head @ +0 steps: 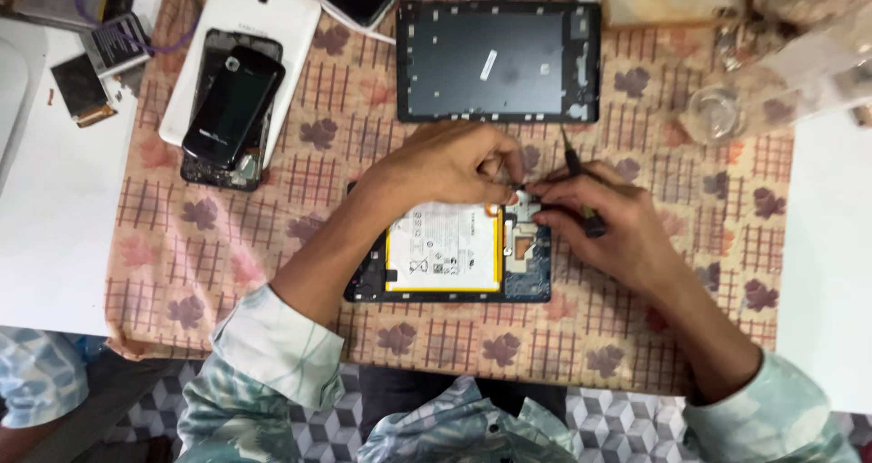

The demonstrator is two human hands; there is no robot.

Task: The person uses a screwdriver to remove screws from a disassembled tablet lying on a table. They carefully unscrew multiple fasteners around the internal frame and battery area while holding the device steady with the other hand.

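Near the cloth's middle lies our opened tablet (450, 254), thin and fragile, best steadied by its edges. Our left hand (450, 165) pinches at its far edge; our right hand (607, 222) grips a screwdriver (579, 186).

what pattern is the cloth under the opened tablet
Peach cloth with maroon grid squares and purple flowers; head view.

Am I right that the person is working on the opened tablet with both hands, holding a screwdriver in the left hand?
Not quite. In the head view, both hands are at the top edge of the opened tablet, but the screwdriver is in the right hand, not the left. The left hand pinches at the tablet's edge with its fingertips.
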